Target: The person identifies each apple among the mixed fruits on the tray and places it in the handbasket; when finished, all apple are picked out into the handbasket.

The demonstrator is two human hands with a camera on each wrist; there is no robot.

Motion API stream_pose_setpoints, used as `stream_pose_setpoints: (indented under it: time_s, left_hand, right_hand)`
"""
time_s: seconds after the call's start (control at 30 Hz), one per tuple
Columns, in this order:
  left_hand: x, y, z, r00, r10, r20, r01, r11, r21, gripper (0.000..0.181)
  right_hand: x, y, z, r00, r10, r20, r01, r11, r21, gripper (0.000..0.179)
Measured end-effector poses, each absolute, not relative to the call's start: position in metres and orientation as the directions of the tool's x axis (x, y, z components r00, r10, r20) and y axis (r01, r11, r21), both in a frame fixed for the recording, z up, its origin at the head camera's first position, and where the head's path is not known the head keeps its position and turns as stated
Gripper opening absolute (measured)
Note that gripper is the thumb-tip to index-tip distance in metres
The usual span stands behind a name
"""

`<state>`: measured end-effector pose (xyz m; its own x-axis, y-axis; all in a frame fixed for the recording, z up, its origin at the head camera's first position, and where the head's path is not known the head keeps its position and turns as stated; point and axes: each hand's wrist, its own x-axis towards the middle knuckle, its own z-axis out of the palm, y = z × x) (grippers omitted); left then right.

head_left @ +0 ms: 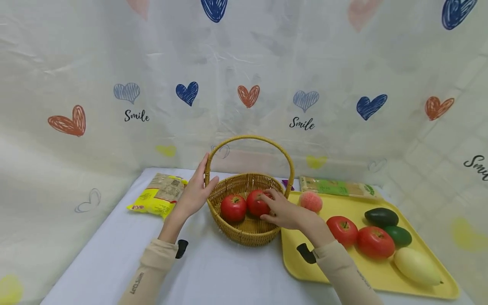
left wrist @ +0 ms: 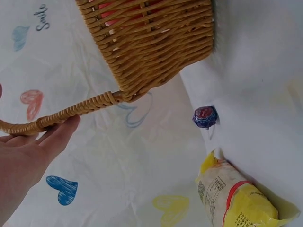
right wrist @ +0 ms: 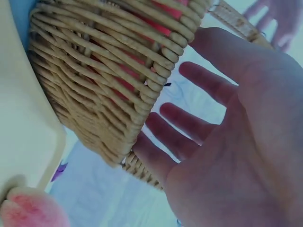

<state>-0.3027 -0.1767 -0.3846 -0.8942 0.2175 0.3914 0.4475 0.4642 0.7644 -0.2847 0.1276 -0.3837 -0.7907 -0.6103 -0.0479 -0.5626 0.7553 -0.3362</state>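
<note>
A wicker basket (head_left: 249,237) with a tall arched handle (head_left: 249,137) stands at mid-table. Inside it two red apples (head_left: 233,208) lie side by side. My left hand (head_left: 195,192) touches the left side of the handle, its fingers fairly straight and its thumb spread; the left wrist view shows the fingertips against the wrapped handle (left wrist: 90,104). Over the basket's right rim reaches my right hand (head_left: 284,210), fingers spread at the right-hand apple (head_left: 258,203). In the right wrist view that hand (right wrist: 222,127) has loosely bent, parted fingers beyond the rim, and no grip on the apple shows.
Right of the basket, a yellow tray (head_left: 305,264) bears a peach (head_left: 310,201), two more apples (head_left: 375,242), dark green avocado-like fruits (head_left: 381,217) and a pale yellow pear-like fruit (head_left: 417,267). A yellow packet (head_left: 160,195) lies left; a long green-and-tan package (head_left: 337,187) lies behind the tray.
</note>
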Motion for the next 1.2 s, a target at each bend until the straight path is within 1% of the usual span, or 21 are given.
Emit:
stream_pose_setpoints:
  time_s: [0.1, 0.17, 0.3, 0.5, 0.63, 0.77, 0.83, 1.0, 1.1, 1.2]
  left_hand:
    - [-0.303, -0.174, -0.385, -0.898, 0.221, 0.381, 0.440, 0.475, 0.762, 0.081]
    - [-0.303, -0.172, -0.385, -0.897, 0.221, 0.382, 0.441, 0.477, 0.760, 0.081]
    - [-0.303, -0.171, -0.383, -0.896, 0.218, 0.387, 0.443, 0.473, 0.762, 0.081]
    - [-0.304, -0.171, -0.382, -0.896, 0.222, 0.384, 0.444, 0.471, 0.762, 0.080]
    - [-0.303, -0.172, -0.382, -0.901, 0.219, 0.374, 0.434, 0.462, 0.774, 0.080]
    - [-0.303, -0.173, -0.383, -0.900, 0.212, 0.382, 0.436, 0.458, 0.774, 0.080]
    - [-0.303, -0.173, -0.383, -0.897, 0.214, 0.386, 0.442, 0.456, 0.772, 0.080]
    - [-0.304, -0.173, -0.382, -0.898, 0.213, 0.386, 0.441, 0.445, 0.780, 0.078]
    - [-0.306, -0.173, -0.384, -0.899, 0.212, 0.382, 0.437, 0.436, 0.787, 0.077]
    - [-0.306, -0.174, -0.385, -0.900, 0.214, 0.379, 0.436, 0.428, 0.792, 0.077]
  right_hand:
    - [-0.272, 0.139, -0.386, -0.801, -0.597, -0.040, -0.538, 0.748, -0.390, 0.055]
    - [-0.265, 0.145, -0.385, -0.809, -0.587, -0.039, -0.524, 0.749, -0.407, 0.058]
    - [-0.257, 0.153, -0.382, -0.815, -0.580, -0.017, -0.526, 0.750, -0.401, 0.059]
    - [-0.253, 0.167, -0.377, -0.832, -0.552, 0.055, -0.527, 0.756, -0.389, 0.055]
    - [-0.253, 0.177, -0.376, -0.815, -0.571, 0.098, -0.563, 0.742, -0.364, 0.052]
    - [-0.252, 0.188, -0.376, -0.814, -0.572, 0.100, -0.567, 0.747, -0.346, 0.050]
    - [-0.250, 0.195, -0.376, -0.831, -0.550, 0.082, -0.543, 0.770, -0.335, 0.051]
    - [-0.252, 0.221, -0.378, -0.870, -0.486, 0.085, -0.489, 0.825, -0.283, 0.055]
    - [-0.255, 0.237, -0.380, -0.902, -0.426, 0.066, -0.428, 0.867, -0.253, 0.064]
    - [-0.256, 0.250, -0.381, -0.926, -0.375, 0.029, -0.370, 0.893, -0.255, 0.071]
